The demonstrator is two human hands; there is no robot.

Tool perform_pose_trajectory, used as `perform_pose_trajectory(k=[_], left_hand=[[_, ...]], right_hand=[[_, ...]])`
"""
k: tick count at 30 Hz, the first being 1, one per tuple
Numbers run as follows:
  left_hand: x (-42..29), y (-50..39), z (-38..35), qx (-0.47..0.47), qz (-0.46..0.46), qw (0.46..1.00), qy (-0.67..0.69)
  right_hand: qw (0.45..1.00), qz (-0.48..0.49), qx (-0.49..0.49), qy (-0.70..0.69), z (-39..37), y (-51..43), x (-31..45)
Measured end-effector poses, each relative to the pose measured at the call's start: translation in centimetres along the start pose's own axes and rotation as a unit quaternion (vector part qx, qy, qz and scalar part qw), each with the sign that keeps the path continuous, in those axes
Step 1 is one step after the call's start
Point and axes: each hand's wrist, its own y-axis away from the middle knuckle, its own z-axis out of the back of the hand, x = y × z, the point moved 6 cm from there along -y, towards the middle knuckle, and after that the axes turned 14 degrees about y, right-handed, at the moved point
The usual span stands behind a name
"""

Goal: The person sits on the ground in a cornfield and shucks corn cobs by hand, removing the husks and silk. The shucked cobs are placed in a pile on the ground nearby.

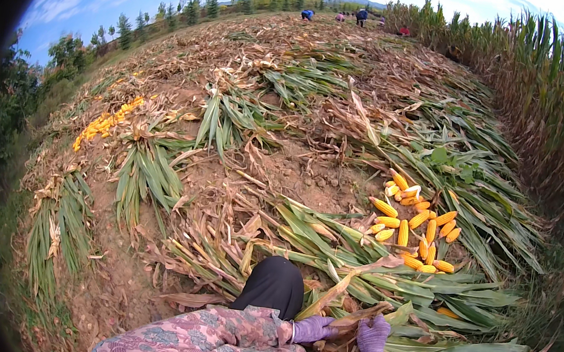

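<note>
My left hand [315,330], in a purple knitted glove, grips one end of a dry brown corn husk [353,318]. Close beside it on the right, my right hand [373,339], gloved the same way, is closed on the husk's other side. Whether an ear sits inside the husk cannot be seen. Under and around both hands lie cut corn stalks [436,295] with green and brown leaves. Beyond them is a loose pile of husked yellow corn ears [404,233], and a single ear [448,312] shows among the leaves nearer to me.
My bent knee [274,286] is left of the hands. Tied bundles of corn stalks [147,175] lie on the soil to the left, near a long row of yellow ears [106,123]. Standing corn [549,103] lines the right side. Several people [360,17] are far off.
</note>
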Motion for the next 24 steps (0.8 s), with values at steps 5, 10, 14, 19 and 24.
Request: perform_pose_trajectory(k=[5,10,14,19,24], left_hand=[[-0.2,0.0,0.3,-0.017,0.035,0.998,0.041],[-3.8,0.1,1.2,-0.096,0.052,0.987,-0.114],[-7.9,-1.8,0.5,-0.184,-0.205,0.942,-0.192],[-9.8,-3.7,-1.5,-0.051,-0.037,0.973,-0.223],[-8.3,-3.4,-1.1,-0.135,-0.099,0.950,-0.262]], right_hand=[[0.997,-0.075,-0.028,0.014,-3.2,-0.9,-2.2],[0.967,-0.197,0.027,-0.161,-5.7,-0.1,-5.6],[0.912,-0.209,0.014,-0.353,-8.0,1.6,-4.2],[0.974,-0.143,-0.003,-0.177,-4.9,1.2,-2.0],[0.982,-0.156,0.107,0.017,-3.9,1.6,-0.3]])
